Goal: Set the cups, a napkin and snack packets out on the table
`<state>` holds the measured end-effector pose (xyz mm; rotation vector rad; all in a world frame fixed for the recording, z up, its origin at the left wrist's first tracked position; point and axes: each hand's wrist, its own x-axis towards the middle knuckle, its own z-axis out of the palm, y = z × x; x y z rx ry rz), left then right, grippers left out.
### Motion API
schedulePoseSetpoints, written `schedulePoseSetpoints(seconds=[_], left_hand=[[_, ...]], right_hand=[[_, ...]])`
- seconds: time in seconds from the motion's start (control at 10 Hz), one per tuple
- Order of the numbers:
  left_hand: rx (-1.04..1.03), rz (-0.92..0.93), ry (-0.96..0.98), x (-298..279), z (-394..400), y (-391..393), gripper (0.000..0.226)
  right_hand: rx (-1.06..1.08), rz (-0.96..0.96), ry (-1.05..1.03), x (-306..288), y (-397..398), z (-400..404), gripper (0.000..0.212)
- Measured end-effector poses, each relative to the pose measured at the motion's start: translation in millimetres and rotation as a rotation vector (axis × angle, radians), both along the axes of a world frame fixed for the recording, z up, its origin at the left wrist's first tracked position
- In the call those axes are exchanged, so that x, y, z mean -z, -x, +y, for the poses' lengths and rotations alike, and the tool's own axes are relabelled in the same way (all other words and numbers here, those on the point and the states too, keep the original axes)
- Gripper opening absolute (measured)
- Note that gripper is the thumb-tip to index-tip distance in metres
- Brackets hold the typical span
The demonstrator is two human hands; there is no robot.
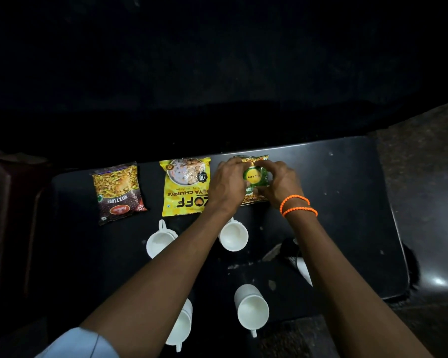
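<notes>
Three snack packets lie in a row along the far edge of a black table (347,189): a dark mixture packet (117,192) at the left, a yellow soya chunks packet (184,186) in the middle, and a green and orange packet (254,177) at the right. My left hand (226,186) and my right hand (279,184) both hold the green and orange packet by its sides, on the table. Several white cups stand nearer me: one (158,242) left of my left arm, one (233,236) between my arms, one (251,308) at the front, one (181,324) partly under my left forearm, one (304,270) mostly hidden by my right arm.
A dark item (287,248) lies on the table beside my right forearm, too dim to name. A dark red chair or crate (8,228) stands at the left. Speckled stone floor (424,164) lies to the right. Everything beyond the table is in darkness.
</notes>
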<state>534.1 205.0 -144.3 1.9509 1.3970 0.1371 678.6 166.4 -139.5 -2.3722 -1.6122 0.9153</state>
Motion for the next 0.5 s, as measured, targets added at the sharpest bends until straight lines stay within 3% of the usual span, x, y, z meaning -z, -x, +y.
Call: schedulePoseSetpoints(seconds=[0.2, 0.4, 0.5], left_hand=[[0.068, -0.006, 0.023, -10.6, 9.1, 13.6, 0.059], [0.028, -0.105, -0.206, -48.3, 26.2, 46.0, 0.043], [-0.036, -0.087, -0.358, -82.2, 42.1, 59.0, 0.05]], right_hand=[[-0.023, -0.017, 0.017, -7.4, 2.5, -0.5, 0.068], [-0.05, -0.155, -0.293, -52.4, 12.0, 9.8, 0.065], [-0.156, -0.256, -0.43, -87.0, 18.9, 25.9, 0.067]])
